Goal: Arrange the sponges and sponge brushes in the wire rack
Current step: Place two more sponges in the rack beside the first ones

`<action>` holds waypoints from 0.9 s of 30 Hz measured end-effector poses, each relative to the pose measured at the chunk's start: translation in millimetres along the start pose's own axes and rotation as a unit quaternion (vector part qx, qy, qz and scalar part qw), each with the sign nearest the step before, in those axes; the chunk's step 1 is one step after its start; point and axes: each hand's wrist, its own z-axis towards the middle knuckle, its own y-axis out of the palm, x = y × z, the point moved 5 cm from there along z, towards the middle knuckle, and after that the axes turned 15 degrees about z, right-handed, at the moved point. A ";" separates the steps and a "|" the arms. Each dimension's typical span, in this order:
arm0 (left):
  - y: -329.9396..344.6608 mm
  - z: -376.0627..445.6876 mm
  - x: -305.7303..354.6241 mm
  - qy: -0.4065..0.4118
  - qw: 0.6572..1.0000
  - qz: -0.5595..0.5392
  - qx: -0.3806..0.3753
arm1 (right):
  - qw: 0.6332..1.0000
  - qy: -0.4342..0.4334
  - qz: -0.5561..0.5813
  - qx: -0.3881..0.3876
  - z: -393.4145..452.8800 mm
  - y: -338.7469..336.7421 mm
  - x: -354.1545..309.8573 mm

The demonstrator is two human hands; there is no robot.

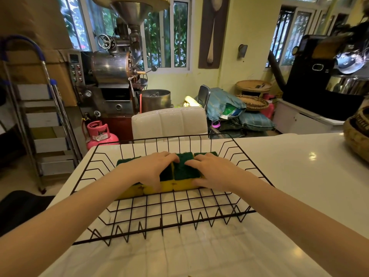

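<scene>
A black wire rack (179, 222) sits on the white counter. Several yellow sponges with green scouring tops (182, 170) lie side by side in a row across the rack's far half. My left hand (154, 169) rests on the sponges at the left of the row, fingers curled over the middle ones. My right hand (211, 172) presses on the sponges at the right of the row, its thumb against their front side. Both hands hide parts of the row. No sponge brush is in view.
The white counter (299, 176) stretches to the right, with a woven basket (357, 134) at its far right edge. Beyond the counter stand a white chair back (169, 122), a pink gas cylinder (99, 134), a metal roasting machine (111, 72) and a stepladder (40, 116).
</scene>
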 end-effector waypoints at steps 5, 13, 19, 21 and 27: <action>0.3 -0.8 2.1 -0.001 1.000 -0.012 0.011 | 1.000 0.010 -0.006 0.013 1.8 -0.3 -0.9; -1.5 -0.9 10.2 -0.011 1.000 -0.017 0.022 | 1.000 0.017 -0.006 0.008 4.5 1.8 -2.3; -4.4 -0.9 16.8 -0.024 0.999 0.023 0.016 | 0.997 0.032 0.075 -0.013 -2.3 -4.0 -0.6; -11.7 -5.4 18.6 -0.026 1.000 0.007 0.002 | 0.992 0.039 0.116 0.012 -8.5 -9.6 -2.0; -51.8 -38.6 41.1 0.002 0.987 -0.155 0.032 | 0.965 0.013 0.226 0.129 -44.4 -33.7 -15.2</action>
